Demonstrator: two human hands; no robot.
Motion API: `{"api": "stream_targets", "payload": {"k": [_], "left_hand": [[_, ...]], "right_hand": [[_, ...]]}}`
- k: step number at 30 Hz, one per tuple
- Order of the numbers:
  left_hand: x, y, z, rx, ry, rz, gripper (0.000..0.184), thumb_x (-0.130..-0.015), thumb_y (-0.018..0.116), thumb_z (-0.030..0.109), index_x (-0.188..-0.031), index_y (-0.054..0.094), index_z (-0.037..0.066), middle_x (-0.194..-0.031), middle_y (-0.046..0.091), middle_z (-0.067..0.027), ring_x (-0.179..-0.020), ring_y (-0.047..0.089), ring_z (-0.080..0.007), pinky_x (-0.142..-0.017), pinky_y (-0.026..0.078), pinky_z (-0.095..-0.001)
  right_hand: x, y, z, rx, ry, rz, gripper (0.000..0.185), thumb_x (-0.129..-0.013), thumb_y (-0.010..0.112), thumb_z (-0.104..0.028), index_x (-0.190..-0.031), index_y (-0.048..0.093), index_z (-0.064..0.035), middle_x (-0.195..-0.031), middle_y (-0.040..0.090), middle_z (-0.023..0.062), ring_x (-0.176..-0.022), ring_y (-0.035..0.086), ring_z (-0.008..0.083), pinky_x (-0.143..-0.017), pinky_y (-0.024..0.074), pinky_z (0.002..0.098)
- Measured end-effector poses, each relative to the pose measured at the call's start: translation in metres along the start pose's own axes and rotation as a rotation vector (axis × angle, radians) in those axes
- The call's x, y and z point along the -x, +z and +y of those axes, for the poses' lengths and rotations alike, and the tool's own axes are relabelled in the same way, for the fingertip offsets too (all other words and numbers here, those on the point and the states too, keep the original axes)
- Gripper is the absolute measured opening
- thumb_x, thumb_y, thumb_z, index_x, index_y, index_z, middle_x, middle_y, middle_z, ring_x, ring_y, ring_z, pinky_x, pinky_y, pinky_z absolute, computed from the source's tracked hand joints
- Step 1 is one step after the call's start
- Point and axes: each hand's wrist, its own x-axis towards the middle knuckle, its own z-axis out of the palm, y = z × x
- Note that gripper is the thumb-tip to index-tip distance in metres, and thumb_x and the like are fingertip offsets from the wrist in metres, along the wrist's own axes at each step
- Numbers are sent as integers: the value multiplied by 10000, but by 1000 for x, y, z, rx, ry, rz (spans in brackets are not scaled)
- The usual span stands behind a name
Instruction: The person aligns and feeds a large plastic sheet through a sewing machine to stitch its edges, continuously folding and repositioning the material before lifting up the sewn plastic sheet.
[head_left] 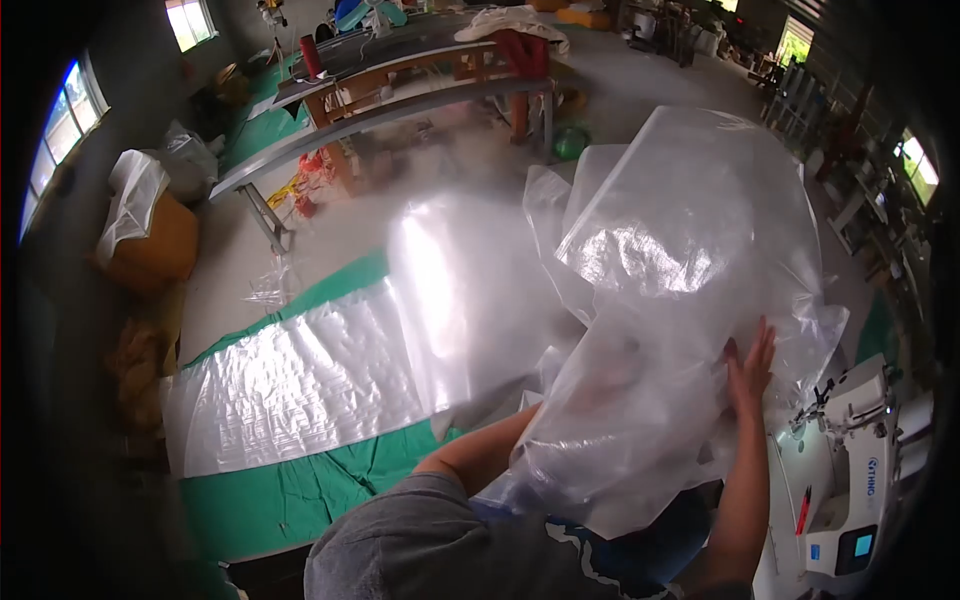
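Observation:
A large bundle of clear plastic sheeting rises in front of my body and leans to the right. My right hand lies against its right side with the fingers stretched out. My left forearm reaches under or behind the sheeting, and the plastic covers my left hand, so its fingers cannot be made out. A long flat strip of clear plastic lies over green cloth on the left. Its raised, shiny part stands beside the bundle.
A white sewing machine stands at the lower right, with a red tool beside it. A long table with a metal rail is ahead. An orange container with white plastic on it sits at the left.

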Motion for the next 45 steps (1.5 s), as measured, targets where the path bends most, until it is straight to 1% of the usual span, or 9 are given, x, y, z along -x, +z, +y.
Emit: {"api": "stream_targets", "payload": {"k": [6, 9, 16, 18, 21, 25, 30, 39, 45], "left_hand": [[-16, -62, -80, 57, 26, -386, 377, -939, 559, 294, -1204, 604, 30, -1005, 652, -109, -972, 605, -214, -884, 470, -336], [-71, -135, -10, -157, -430, 491, 312, -907, 598, 295, -861, 642, -10, -751, 644, -83, -628, 586, -167, -605, 485, -333], [-197, -173, -69, -1306, -179, -22, 872, -829, 692, 219, -1494, 129, 219, -1440, 308, -154, -1288, 379, -252, -1011, 401, -369], [-227, -191, -157, 203, -232, 314, 668, -943, 542, 342, -1476, 200, 130, -1405, 376, -121, -1240, 430, -227, -1005, 401, -356], [-224, -142, -54, 474, -356, 277, 575, -998, 385, 430, -1436, 298, 68, -1333, 468, -91, -1187, 478, -205, -987, 414, -341], [-203, -158, -33, 321, -285, 356, 469, -955, 495, 351, -1327, 477, 65, -1226, 566, -95, -1107, 552, -233, -948, 441, -325], [-180, -222, 6, -1072, 44, 321, 293, -791, 617, 150, -1049, 636, 12, -1104, 650, -125, -957, 632, -267, -846, 486, -314], [-7, -213, 114, -544, -647, -681, 519, -849, 696, 286, -1290, 520, 77, -1072, 647, -75, -968, 596, -158, -834, 481, -306], [4, -203, 56, -199, -500, -75, 919, -849, 691, 403, -1504, 109, 126, -1318, 469, -255, -1165, 516, -295, -956, 446, -387]], "right_hand": [[3, -1, -4, 300, 101, -182, 759, -907, 432, -581, -1504, 156, -202, -1552, 115, 184, -1407, 124, 439, -1063, 106, 662], [3, 1, -5, 326, 103, -183, 736, -920, 434, -547, -1503, 165, -187, -1548, 118, 192, -1405, 123, 444, -1063, 99, 664], [2, -1, -6, 306, 70, -189, 736, -910, 438, -553, -1496, 198, -178, -1542, 138, 185, -1414, 120, 416, -1050, 110, 681], [3, 0, -5, 301, 70, -179, 741, -906, 440, -559, -1494, 205, -175, -1541, 143, 182, -1416, 120, 409, -1052, 110, 680], [2, -1, -7, 297, 83, -173, 748, -900, 439, -573, -1491, 216, -173, -1541, 149, 174, -1418, 122, 399, -1056, 108, 674], [3, -2, -12, 274, 99, -159, 752, -898, 438, -585, -1489, 224, -172, -1539, 161, 171, -1418, 134, 389, -1065, 108, 661], [5, 0, -11, 268, 72, -119, 753, -898, 436, -591, -1486, 233, -167, -1533, 182, 175, -1414, 158, 377, -1074, 119, 643], [34, -19, 7, 279, -18, -153, 727, -897, 493, -496, -1478, 246, -135, -1509, 229, 207, -1381, 232, 398, -1079, 202, 556], [50, -30, 22, 239, -106, -182, 699, -852, 545, -335, -1451, 296, -75, -1483, 263, 243, -1362, 270, 400, -1104, 222, 462]]}}
